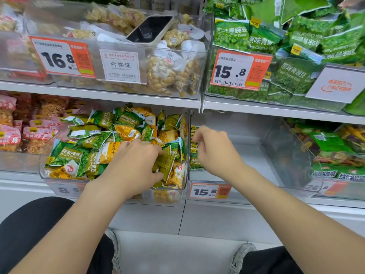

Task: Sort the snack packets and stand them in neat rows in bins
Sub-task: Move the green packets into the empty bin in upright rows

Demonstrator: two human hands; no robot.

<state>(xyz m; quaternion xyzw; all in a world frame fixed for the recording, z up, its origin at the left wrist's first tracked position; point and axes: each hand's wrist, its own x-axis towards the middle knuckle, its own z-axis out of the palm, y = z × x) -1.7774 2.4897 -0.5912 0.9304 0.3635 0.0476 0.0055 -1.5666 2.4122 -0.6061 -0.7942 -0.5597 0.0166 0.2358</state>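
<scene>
A clear bin (42,171) on the lower shelf is heaped with mixed green garlic-pea packets (69,153) and yellow packets (126,132). My left hand (136,165) reaches into its right side and grips a few olive-green packets (165,165). To the right stands another clear bin (246,135), nearly bare, with a short row of green pea packets (194,155) upright against its left wall. My right hand (215,149) rests on that row with fingers curled; whether it grips a packet is hidden.
A phone (150,29) lies on snack bags in the upper-left bin. Green pea bags (292,74) fill the upper-right bin. Pink packets (11,135) sit lower left, mixed vegetable chip bags (335,153) lower right. Price tags hang on bin fronts. My knees and shoes show below.
</scene>
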